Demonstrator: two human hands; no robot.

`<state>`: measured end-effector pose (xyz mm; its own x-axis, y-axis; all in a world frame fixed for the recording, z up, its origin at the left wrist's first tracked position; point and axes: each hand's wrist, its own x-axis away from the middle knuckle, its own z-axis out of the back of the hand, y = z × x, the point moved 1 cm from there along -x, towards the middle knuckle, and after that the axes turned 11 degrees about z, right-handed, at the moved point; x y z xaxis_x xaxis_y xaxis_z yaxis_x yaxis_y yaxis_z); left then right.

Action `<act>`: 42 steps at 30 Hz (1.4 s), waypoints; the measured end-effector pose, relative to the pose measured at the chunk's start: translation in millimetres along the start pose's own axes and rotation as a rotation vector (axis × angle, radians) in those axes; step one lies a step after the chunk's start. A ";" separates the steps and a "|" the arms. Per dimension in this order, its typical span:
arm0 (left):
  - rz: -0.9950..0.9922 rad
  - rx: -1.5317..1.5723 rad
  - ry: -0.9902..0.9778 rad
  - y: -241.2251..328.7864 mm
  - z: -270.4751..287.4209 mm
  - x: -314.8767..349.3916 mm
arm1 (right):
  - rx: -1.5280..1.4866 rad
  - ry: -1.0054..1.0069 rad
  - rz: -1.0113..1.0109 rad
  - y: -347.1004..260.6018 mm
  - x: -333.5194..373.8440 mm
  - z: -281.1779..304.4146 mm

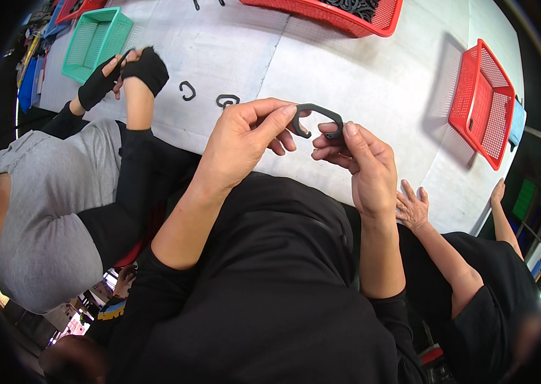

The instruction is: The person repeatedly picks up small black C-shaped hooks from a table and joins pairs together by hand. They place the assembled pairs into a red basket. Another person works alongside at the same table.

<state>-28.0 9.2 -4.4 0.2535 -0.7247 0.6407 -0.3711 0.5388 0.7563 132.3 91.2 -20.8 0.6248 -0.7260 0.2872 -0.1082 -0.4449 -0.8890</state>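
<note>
Between my two hands, above the table's near edge, I hold a black C-shaped clip (pixel 319 109) with hooked ends. My left hand (pixel 245 137) pinches its left side between thumb and fingers. At its right end, my right hand (pixel 368 160) grips it with the thumb on top; the fingertips behind are partly hidden. Two similar black clips lie on the table to the left of the held one: a loose clip (pixel 187 91) and another clip (pixel 226 100) just beyond my left hand.
A red basket (pixel 328 20) of black parts stands at the far side. Another red basket (pixel 483 105) is at the right, a green basket (pixel 96 43) at the far left. Co-workers sit on both sides; one's hand (pixel 413 206) rests on the white table (pixel 373 83).
</note>
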 end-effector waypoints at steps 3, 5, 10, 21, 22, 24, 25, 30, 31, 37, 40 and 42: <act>-0.020 -0.005 0.006 -5.3 -1.1 -2.3 | -0.003 -0.001 0.000 3.3 0.0 2.7; -0.031 -0.005 0.035 -9.4 0.1 -6.1 | 0.068 0.004 -0.016 6.3 -6.5 6.5; -0.116 -0.186 0.333 -37.1 35.9 -39.2 | 0.291 0.120 0.207 -7.5 -82.3 27.2; -0.363 -1.082 0.594 -127.1 58.7 -97.8 | 0.874 0.070 0.346 17.7 -149.0 46.1; -0.367 -1.095 0.598 -130.2 59.5 -100.0 | 0.895 0.016 0.322 30.2 -136.3 40.8; -0.380 -1.129 0.593 -127.9 56.5 -105.6 | 0.875 -0.016 0.279 46.3 -109.6 29.4; -0.451 -1.093 0.623 -124.7 54.9 -106.1 | 0.866 -0.022 0.269 53.3 -100.1 25.4; -0.496 -0.783 0.470 -90.3 39.0 -93.5 | 0.823 -0.012 0.332 66.4 -73.1 7.2; -0.420 -0.636 0.377 -81.0 32.1 -86.9 | 0.786 -0.025 0.310 63.2 -69.5 2.6; -0.158 -0.029 0.051 -39.2 16.2 -46.7 | 0.415 -0.001 0.191 28.7 -49.4 -5.4; -0.088 0.012 -0.059 -21.1 16.5 -26.1 | 0.296 0.050 0.211 12.5 -38.2 -10.1; -0.103 0.031 -0.065 -17.8 16.6 -19.1 | 0.262 0.044 0.207 8.5 -32.2 -11.3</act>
<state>-41.1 6.3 -32.3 0.2337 -0.8021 0.5495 -0.3741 0.4475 0.8123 102.5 104.8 -33.5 0.5756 -0.8115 0.1011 -0.0229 -0.1396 -0.9899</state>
